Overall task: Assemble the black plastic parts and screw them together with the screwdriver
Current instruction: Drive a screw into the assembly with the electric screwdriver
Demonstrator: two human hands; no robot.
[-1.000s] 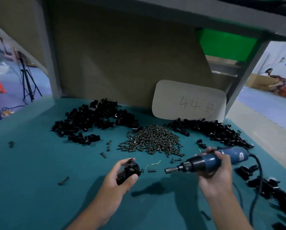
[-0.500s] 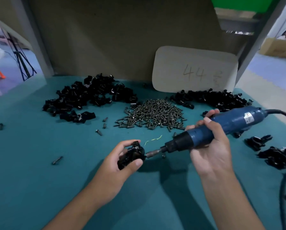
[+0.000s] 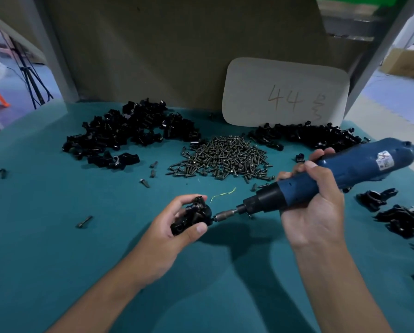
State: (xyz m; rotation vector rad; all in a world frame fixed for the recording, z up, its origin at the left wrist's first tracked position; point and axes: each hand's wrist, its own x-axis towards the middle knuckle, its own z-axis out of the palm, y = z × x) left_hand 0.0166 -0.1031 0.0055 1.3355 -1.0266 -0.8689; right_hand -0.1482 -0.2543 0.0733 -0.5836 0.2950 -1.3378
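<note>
Two part heaps (image 3: 129, 133) on teal tabletop (image 3: 57, 248)

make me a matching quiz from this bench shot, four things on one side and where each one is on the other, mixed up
Things:
1. screwdriver
2. black plastic part
3. screw pile
4. numbered card

Places:
A. leaning on the back wall
B. gripped in the left hand
C. middle of the green mat
D. gripped in the right hand

Pairs: 1-D, 2-B, 3-C, 4-A

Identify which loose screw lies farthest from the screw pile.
The lone screw at front left, on bare mat left of the left hand; the other strays lie beside the pile.
</note>
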